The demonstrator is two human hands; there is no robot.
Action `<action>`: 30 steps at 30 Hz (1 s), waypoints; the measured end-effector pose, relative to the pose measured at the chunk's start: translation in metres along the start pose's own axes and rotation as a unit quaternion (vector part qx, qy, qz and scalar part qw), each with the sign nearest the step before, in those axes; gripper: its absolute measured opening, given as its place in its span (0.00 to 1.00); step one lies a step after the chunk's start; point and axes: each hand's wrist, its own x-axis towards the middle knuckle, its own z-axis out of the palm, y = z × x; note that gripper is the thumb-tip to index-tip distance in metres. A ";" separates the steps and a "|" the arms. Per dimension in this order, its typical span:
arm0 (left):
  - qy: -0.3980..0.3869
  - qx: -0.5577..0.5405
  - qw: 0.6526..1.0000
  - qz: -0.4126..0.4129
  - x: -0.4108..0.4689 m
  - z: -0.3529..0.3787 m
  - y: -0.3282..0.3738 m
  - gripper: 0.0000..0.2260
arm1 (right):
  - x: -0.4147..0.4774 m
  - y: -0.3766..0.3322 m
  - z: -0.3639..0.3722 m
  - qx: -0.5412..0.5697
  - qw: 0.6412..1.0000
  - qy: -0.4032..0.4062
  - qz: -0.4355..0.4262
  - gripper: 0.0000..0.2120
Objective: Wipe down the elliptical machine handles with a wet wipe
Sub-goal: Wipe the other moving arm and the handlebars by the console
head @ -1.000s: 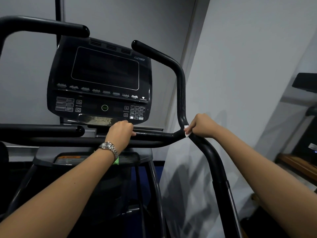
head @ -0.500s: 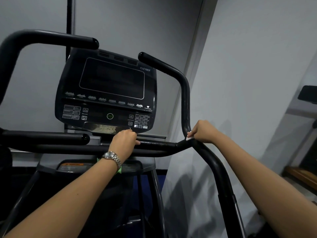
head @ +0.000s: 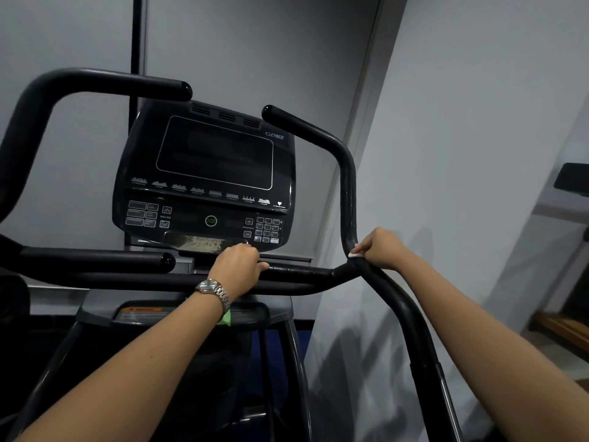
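Change over the last second is slight: your right hand (head: 382,248) stays curled round the bend of the black tubular right handle (head: 348,186), pressing the white wet wipe (head: 356,255) against it, with only a sliver showing at your fingers. Your left hand (head: 237,266), wearing a silver wristwatch (head: 213,289), keeps gripping the black horizontal crossbar (head: 296,273) just below the dark console (head: 207,173). Only your view has tilted upward. That suggests the upright stretch above the bend, and the left curved handle (head: 95,82), probably remain to be wiped.
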 end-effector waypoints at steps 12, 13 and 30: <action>-0.071 -0.035 0.996 0.033 -0.003 -0.009 -0.017 0.22 | 0.001 -0.032 -0.005 -0.158 0.986 -0.044 -0.009 0.05; -0.068 -0.036 0.996 0.033 -0.003 -0.008 -0.017 0.23 | 0.002 -0.034 -0.004 -0.133 0.991 -0.029 -0.013 0.04; -0.057 -0.043 0.997 0.025 -0.001 -0.005 -0.017 0.25 | -0.019 -0.063 0.120 0.051 0.991 0.099 0.077 0.15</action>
